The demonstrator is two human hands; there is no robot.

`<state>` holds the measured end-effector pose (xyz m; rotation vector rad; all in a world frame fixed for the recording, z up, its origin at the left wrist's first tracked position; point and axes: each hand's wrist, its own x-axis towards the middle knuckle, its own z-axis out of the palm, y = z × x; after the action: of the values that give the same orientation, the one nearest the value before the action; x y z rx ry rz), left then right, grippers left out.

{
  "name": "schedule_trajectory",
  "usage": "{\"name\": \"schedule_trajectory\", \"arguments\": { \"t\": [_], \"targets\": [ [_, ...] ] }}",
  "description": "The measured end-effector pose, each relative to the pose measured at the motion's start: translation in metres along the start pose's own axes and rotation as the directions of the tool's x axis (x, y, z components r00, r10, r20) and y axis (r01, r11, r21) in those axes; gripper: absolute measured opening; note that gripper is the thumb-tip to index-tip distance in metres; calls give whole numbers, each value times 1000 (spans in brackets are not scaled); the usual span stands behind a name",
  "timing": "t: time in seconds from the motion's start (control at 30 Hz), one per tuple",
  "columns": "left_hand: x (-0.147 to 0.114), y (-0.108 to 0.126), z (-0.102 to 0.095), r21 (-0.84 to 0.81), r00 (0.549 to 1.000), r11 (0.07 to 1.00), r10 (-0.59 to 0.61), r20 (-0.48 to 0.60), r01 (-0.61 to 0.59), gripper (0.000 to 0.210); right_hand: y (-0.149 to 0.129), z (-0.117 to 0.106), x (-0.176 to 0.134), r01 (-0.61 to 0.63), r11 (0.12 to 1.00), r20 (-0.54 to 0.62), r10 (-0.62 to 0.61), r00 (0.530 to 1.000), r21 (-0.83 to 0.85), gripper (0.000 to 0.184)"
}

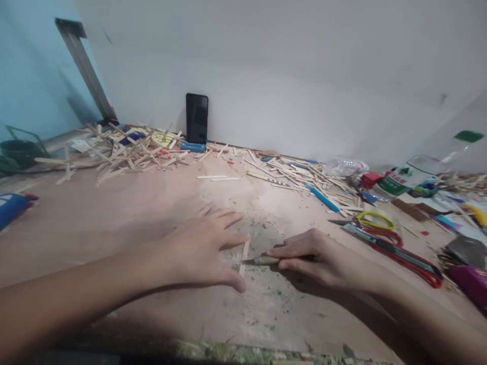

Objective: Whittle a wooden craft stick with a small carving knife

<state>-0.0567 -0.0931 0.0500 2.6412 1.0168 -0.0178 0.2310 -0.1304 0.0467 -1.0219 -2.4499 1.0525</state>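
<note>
Both bare forearms reached in from the lower edge and converged toward the middle. The left hand [207, 248] lay palm down, fingers spread flat and thumb stretched forward. The right hand [308, 256] was curled into a closed grip, knuckles up, fingertips pointing left toward the other hand.

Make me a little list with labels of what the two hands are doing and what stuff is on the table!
left hand: flat on the table, fingers pressing down a wooden stick
right hand: gripping a small knife, blade tip touching the stick
table: brown, scratched and speckled where the hands are
stick piles: loose wooden sticks heaped at the back left and back right
phone: black, standing upright against the wall
scissors: yellow handles, right of the hands
red cutter: lying beside the scissors
blue pen: among the right-hand sticks
</note>
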Motion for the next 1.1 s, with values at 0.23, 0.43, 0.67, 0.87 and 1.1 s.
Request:
{"name": "schedule_trajectory", "arguments": {
  "t": [0.23, 0.43, 0.67, 0.87, 1.1],
  "targets": [
    [0, 0, 0, -4, 1000, 1000, -5, 5, 5, 88, 0, -6, 0, -22, 1000, 22, 22, 1000, -13, 48],
    [1, 0, 0, -18, 1000, 1000, -4, 0, 4, 88, -4, -8, 0, -30, 999, 17, 31, 999, -40, 39],
    [1, 0, 0, -13, 1000, 1000, -2, 0, 2, 89, -10, -5, -3, -25, 998, 25, 26, 999, -49, 38],
    [1, -2, 0, -2, 1000, 1000, 12, 7, -12, 90, -1, -6, 0, 39, 995, 3, -39, 999, -91, 36],
    [2, -4, 4, -29, 999, 999, 35, 2, -35, 85, -8, -8, -5, 56, 984, -8, -58, 998, -172, 32]
  ]
}}
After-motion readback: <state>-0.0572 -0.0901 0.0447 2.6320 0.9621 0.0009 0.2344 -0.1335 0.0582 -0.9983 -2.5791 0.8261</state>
